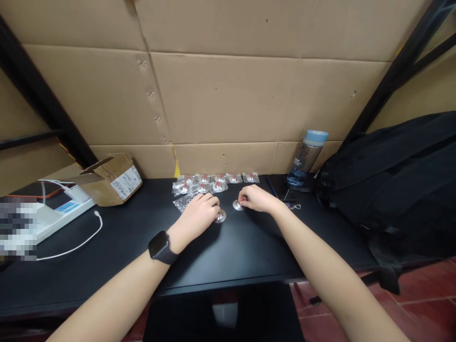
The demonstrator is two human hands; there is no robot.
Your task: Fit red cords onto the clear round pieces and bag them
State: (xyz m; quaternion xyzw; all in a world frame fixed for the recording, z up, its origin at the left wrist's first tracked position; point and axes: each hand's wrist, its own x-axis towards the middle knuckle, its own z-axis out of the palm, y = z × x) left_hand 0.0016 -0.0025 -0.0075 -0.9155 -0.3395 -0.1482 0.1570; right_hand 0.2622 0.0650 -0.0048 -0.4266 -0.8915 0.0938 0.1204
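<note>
My left hand (pixel 199 213), with a black watch on its wrist, has its fingers closed on a round silver disc (pixel 221 217) with a red part, low over the black table (pixel 235 256). To its right my right hand (pixel 254 198) pinches the red part of a second silver disc (pixel 236 205). The two discs are apart. Behind my hands lie several clear plastic packets (pixel 218 186), each with a silver and red piece inside. Crumpled clear plastic (pixel 182 202) lies beside my left hand, partly hidden by it.
An open cardboard box (pixel 110 183), a white power strip (pixel 64 218) and a white cable (pixel 83 244) are at the left. A blue-lidded bottle (pixel 305 159), a pen (pixel 271 186), a small keyring (pixel 295 206) and a black backpack (pixel 399 190) are at the right. Cardboard (pixel 228 104) stands behind.
</note>
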